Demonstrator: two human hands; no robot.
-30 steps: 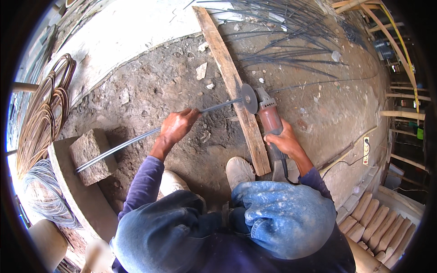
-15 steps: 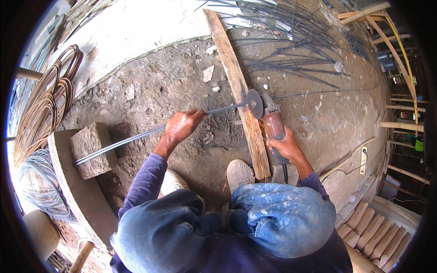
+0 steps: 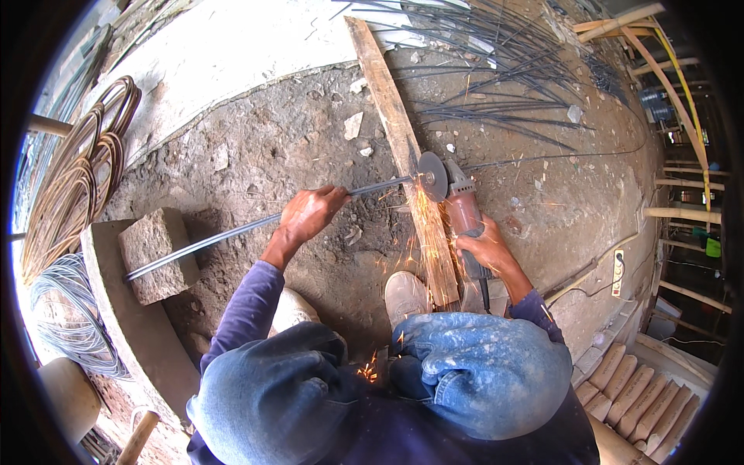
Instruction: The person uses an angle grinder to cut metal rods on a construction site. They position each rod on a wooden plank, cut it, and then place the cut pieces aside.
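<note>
**Sparks off the disc, both hands committed!**

Biggest first: the long wooden plank (image 3: pixel 387 101) runs up my view, and the thin metal rods (image 3: pixel 232 232) reach across to it. Their far end lies over a rough stone block (image 3: pixel 160 256); the near end meets the grinder above the plank. Whether they touch wood there, I can't tell.

The angle grinder (image 3: pixel 463 205) sits in my right hand (image 3: pixel 487 244), fingers wrapped round its body. My left hand (image 3: pixel 314 213) is closed over the rods, well back from the disc, and I'd want it firm there so nothing rolls.

Now the cutting disc (image 3: pixel 432 177): I'd hold it square to the rods and press lightly, as any twist could bind it.

Smallest, the sparks (image 3: pixel 425 213): they spray down toward my shoe (image 3: pixel 404 294), so angling that foot away seems wise.
</note>
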